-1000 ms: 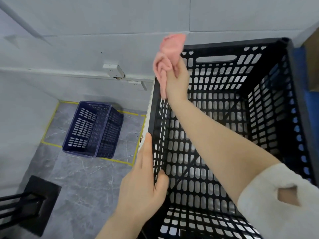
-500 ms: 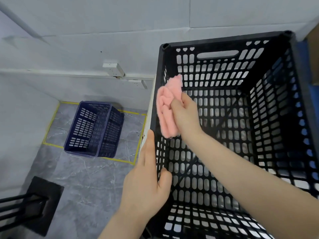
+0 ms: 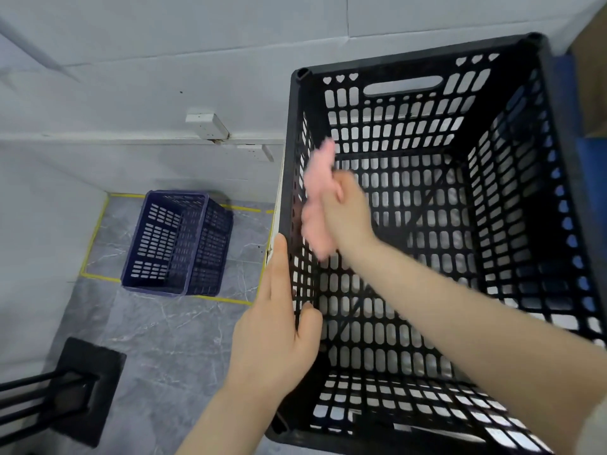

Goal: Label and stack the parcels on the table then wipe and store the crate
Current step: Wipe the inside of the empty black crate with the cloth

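Note:
A tall black perforated crate [image 3: 407, 65] fills the right half of the view, open toward me. My left hand [image 3: 279, 326] grips its left wall near the rim, fingers outside and thumb inside. My right hand [image 3: 346, 211] reaches inside and holds a pink cloth [image 3: 317, 198] against the inner face of that left wall. The cloth is blurred by motion. No parcels are visible.
A dark blue crate [image 3: 177, 243] lies on the grey floor inside a yellow taped rectangle at the left. A black stand base [image 3: 82, 385] sits at the lower left. A white table edge [image 3: 274, 238] shows just left of the black crate. A grey wall is behind.
My right hand has brought the pink cloth down from the crate's top corner along the inner left wall. The left hand keeps its grip on the wall.

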{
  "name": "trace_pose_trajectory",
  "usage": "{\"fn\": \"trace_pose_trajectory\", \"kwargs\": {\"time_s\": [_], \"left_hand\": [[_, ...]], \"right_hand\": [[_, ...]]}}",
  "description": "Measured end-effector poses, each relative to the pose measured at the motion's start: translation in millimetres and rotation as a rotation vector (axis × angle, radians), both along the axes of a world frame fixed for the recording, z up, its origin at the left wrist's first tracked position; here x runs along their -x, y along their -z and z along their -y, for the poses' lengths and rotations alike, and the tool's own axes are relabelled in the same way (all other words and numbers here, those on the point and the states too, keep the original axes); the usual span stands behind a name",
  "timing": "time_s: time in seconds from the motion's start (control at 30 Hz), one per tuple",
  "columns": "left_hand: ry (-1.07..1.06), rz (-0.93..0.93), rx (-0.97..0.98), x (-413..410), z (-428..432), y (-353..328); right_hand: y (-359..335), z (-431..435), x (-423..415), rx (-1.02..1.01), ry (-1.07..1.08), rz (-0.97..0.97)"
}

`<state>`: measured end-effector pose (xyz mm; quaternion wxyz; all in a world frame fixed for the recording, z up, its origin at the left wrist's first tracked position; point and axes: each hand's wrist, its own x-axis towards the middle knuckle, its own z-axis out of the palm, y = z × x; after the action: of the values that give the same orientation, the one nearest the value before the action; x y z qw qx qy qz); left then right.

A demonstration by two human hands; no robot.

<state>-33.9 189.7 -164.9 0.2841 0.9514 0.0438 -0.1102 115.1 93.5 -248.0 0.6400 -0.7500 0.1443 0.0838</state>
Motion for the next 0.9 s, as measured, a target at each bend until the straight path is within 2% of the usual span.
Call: {"fn": "trace_pose_trajectory", "kwargs": {"time_s": [0.07,0.13,0.2,0.27,0.33,0.4,0.47,0.5,0.57,0.63,0.7,0.77,0.83,0.9], "left_hand": [[-0.005,0.009,0.013,0.1,0.3,0.1],[-0.004,0.028,0.023,1.0,0.1,1.1],[-0.003,0.043,0.032,0.9,-0.2,2.0],[0.000,0.051,0.058,-0.5,-1.0,2.5],[0.000,0.052,0.087,-0.8,-1.1,3.1],[-0.022,0.046,0.091,0.1,-1.5,3.1],[-0.040,0.037,0.105,-0.7,-2.5,3.6],[-0.031,0.035,0.115,-1.1,-2.2,3.6],[-0.001,0.043,0.119,-2.5,-1.4,2.7],[-0.004,0.038,0.096,-2.2,-0.3,1.8],[-0.013,0.034,0.085,-1.0,0.4,0.8],[-0.017,0.043,0.105,-0.5,0.6,-0.2],[-0.031,0.037,0.106,0.5,-0.4,0.6],[-0.040,0.030,0.087,1.2,-0.6,1.8]], "right_hand": [[-26.6,-4.5,-30.6,0.002,0.051,0.154],[-35.5,-10.9,-34.4,-0.029,0.068,0.182],[-35.4,-9.3,-4.3,-0.069,0.033,0.200],[-28.3,-0.9,46.4,-0.120,-0.089,0.258],[-22.0,10.9,101.4,-0.242,-0.281,0.219],[-20.7,22.2,137.6,-0.194,-0.491,0.192],[-22.1,29.2,138.0,-0.130,-0.622,0.192],[-24.8,29.7,127.2,-0.131,-0.607,0.217],[-35.1,22.2,88.9,-0.163,-0.402,0.236],[-43.4,10.1,49.1,-0.104,-0.208,0.229],[-45.4,2.9,41.2,-0.082,-0.178,0.214],[-40.4,7.7,70.5,-0.267,-0.287,0.121],[-35.3,17.8,119.4,-0.409,-0.506,0.021],[-29.6,29.1,157.4,-0.394,-0.732,-0.035]]}}
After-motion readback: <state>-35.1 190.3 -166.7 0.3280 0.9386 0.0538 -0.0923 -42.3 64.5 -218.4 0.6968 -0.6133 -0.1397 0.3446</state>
